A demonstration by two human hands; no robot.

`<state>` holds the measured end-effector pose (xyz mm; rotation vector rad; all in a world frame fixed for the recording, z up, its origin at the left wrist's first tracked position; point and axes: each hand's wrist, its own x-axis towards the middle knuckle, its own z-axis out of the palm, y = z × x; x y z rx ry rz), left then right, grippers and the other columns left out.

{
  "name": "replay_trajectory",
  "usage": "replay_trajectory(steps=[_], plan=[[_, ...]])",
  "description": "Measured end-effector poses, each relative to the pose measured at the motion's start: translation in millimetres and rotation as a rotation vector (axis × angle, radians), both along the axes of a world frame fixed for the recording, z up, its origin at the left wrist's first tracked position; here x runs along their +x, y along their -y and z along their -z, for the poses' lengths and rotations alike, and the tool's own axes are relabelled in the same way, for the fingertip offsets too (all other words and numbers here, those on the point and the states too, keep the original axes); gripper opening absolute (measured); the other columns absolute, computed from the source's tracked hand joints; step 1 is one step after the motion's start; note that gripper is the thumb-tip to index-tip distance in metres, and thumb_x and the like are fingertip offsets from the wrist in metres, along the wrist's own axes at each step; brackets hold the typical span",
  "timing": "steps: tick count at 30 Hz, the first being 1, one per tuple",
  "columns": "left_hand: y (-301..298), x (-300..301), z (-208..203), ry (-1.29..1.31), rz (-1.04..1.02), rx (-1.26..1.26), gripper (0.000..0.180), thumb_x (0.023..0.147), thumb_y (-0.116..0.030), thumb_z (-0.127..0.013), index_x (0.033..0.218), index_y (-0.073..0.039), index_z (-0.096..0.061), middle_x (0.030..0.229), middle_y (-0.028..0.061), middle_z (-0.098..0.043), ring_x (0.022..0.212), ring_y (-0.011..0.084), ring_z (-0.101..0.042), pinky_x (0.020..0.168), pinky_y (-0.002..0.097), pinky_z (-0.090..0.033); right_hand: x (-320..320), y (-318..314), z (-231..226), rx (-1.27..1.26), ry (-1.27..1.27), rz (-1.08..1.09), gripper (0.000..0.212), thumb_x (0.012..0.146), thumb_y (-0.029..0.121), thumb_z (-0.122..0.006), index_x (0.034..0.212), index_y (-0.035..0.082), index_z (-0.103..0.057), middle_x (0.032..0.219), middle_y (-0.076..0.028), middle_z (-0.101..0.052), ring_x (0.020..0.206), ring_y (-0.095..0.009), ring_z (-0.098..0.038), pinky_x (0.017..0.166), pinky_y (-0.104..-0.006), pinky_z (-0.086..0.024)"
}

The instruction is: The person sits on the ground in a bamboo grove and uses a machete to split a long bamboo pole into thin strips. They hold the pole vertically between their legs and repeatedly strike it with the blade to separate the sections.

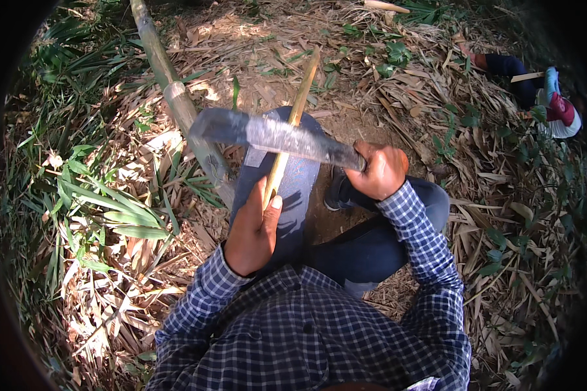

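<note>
Dry leaf litter point(496, 215) covers most of the ground in the head view, giving way to bare brown soil point(343, 128) ahead of the seated person. Long-bladed green plants point(134, 218) grow through it at the left, partly in bright sun. A thick, greenish-brown bamboo pole point(182, 111) slants from the upper edge down to just beside the person's left trouser leg point(290, 218); whether it touches the cloth I cannot tell. Near the right rim, well apart, a co-worker point(563, 120) in a maroon and white top is next to a pale strip point(527, 77).

Both hands are closed on something. The left hand point(251, 238), above the left thigh, grips the near end of a slender yellowish stick point(298, 107), thumb laid along it. From there the stick points away from the body, its far end leaning slightly right. The right hand point(381, 171) is wrapped around the handle of a machete point(287, 140), above the bent right leg point(359, 254). Its broad blade, somewhat blurred, extends leftward across the middle of the stick; whether the edge meets it is unclear. Blue-and-white checked sleeves point(424, 238) cover both forearms.
</note>
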<state>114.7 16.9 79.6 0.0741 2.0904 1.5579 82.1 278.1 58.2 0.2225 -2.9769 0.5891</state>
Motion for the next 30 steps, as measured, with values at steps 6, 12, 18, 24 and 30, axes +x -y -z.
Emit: replay_trajectory(steps=[6,12,18,24,30], plan=[[2,6,5,-0.024,-0.011,-0.006,0.038,0.102,-0.013,-0.045,0.135,0.004,-0.039,0.098,0.0230,-0.060,0.086,0.0312,-0.063,0.075,0.0353,-0.048,-9,-1,3,-0.053,0.049,0.019,0.022,0.074,0.030,-0.070,0.078,0.008,-0.068,0.055,-0.018,-0.058,0.055,-0.038,-0.062,0.052,-0.0465,-0.049],[5,5,8,0.048,-0.034,0.036,0.038,0.104,-0.016,-0.043,0.138,0.000,-0.039,0.087,0.0047,-0.048,0.072,0.0117,-0.045,0.063,0.0250,-0.038,-51,-22,12,-0.107,0.163,0.139,0.026,0.075,0.029,-0.067,0.079,0.004,-0.068,0.059,-0.021,-0.057,0.058,-0.041,-0.060,0.058,-0.0467,-0.049],[1,3,6,0.147,-0.073,0.038,0.037,0.102,-0.014,-0.045,0.135,0.003,-0.041,0.096,0.0171,-0.057,0.085,0.0242,-0.058,0.077,0.0318,-0.045,-58,-28,12,0.007,0.148,0.086,0.026,0.078,0.027,-0.064,0.079,0.002,-0.068,0.057,-0.021,-0.057,0.055,-0.038,-0.061,0.057,-0.0460,-0.048],[1,-2,-3,0.341,-0.132,0.266,0.035,0.105,-0.027,-0.038,0.130,-0.003,-0.042,0.077,-0.0023,-0.046,0.053,0.0028,-0.037,0.044,0.0185,-0.033,-79,-49,29,-0.187,0.221,0.353,0.042,0.077,0.031,-0.067,0.097,-0.006,-0.069,0.061,-0.024,-0.059,0.061,-0.039,-0.063,0.061,-0.0461,-0.049],[7,-11,25,0.429,-0.075,0.545,0.035,0.103,-0.035,-0.041,0.121,-0.005,-0.044,0.076,0.0033,-0.051,0.050,0.0077,-0.050,0.036,0.0202,-0.041,-3,2,-1,-0.249,0.110,0.042,0.028,0.071,0.030,-0.069,0.080,0.004,-0.065,0.070,-0.022,-0.063,0.070,-0.045,-0.061,0.062,-0.0524,-0.048]])
